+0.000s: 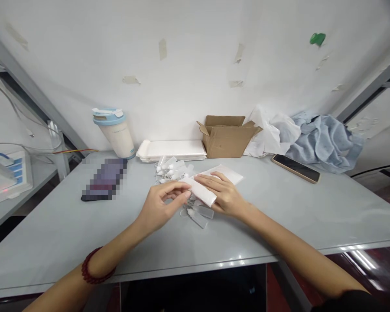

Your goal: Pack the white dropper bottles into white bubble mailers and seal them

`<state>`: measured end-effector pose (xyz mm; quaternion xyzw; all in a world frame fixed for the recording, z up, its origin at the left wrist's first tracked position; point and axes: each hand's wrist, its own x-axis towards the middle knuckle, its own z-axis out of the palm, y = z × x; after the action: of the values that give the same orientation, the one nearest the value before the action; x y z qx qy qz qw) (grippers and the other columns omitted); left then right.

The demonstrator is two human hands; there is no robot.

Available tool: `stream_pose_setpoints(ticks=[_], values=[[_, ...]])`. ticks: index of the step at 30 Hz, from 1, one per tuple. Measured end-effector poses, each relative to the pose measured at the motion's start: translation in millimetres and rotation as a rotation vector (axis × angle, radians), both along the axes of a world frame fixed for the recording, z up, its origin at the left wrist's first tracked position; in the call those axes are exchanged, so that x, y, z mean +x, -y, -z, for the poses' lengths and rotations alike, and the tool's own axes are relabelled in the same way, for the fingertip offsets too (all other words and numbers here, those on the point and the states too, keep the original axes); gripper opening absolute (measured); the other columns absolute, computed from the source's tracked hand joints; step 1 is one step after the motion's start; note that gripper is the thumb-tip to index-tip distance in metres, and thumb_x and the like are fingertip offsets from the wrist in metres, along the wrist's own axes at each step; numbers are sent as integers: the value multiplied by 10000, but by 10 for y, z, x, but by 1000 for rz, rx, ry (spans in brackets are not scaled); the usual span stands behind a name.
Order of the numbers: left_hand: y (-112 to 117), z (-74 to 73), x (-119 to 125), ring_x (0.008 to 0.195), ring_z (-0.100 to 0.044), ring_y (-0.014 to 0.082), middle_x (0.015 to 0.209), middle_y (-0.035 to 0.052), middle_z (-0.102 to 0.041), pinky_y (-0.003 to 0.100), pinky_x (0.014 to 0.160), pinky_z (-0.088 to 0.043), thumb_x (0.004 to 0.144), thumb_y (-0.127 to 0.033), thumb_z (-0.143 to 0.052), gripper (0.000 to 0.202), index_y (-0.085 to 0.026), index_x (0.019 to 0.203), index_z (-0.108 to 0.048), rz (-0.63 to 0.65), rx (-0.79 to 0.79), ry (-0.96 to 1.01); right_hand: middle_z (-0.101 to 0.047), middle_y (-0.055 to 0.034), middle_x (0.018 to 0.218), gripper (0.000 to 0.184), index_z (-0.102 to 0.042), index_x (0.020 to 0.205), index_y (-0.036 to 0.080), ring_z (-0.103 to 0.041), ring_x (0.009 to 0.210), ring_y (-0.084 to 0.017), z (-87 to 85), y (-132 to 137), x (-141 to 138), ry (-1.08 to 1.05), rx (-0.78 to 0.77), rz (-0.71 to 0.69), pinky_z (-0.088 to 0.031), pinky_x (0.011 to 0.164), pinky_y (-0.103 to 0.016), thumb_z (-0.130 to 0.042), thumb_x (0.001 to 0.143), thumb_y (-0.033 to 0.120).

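My right hand [225, 194] lies over a folded white packet [203, 192], its fingers across the top and gripping it. At the packet's left edge, my left hand [164, 203] has thumb and forefinger drawn together in a pinch. The fingertips seem to touch that edge. Under and beyond the hands lies a heap of small translucent bottle-shaped pieces [173, 168] with thin cords. A few more translucent pieces [198, 218] lie nearer me, below the packet. A flat white sheet or envelope [235, 173] sticks out behind my right hand.
Against the wall stand a cup with a blue lid [115, 134], a stack of white envelopes [172, 149] and an open cardboard box [229, 141]. White plastic bags [266, 130], blue cloth [326, 141] and a phone [295, 168] lie right. A blurred-out dark phone-like object [105, 178] lies left.
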<state>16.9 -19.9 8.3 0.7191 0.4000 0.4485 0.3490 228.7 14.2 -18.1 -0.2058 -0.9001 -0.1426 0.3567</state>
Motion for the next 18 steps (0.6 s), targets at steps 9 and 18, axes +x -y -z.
stream_pose_setpoints(ticks=[9,18], values=[[-96,260,-35,898,-564,196,948,98,-629,325,748,-506,853,-56,-511,262,-167,1067,-612,-41,809,-456,-727,-119,968,166,-639,985,124,-684,898,-192,-16,57,-53,-115,91,-46,-521,791,-354,-577,873,230],[-108,110,135,712,-577,148,768,53,-638,258,643,-465,895,-141,-477,177,-168,883,-651,-117,661,-304,-698,-105,940,369,-541,1162,163,-646,882,-210,-172,40,13,-323,119,154,-474,752,-349,-627,849,339]])
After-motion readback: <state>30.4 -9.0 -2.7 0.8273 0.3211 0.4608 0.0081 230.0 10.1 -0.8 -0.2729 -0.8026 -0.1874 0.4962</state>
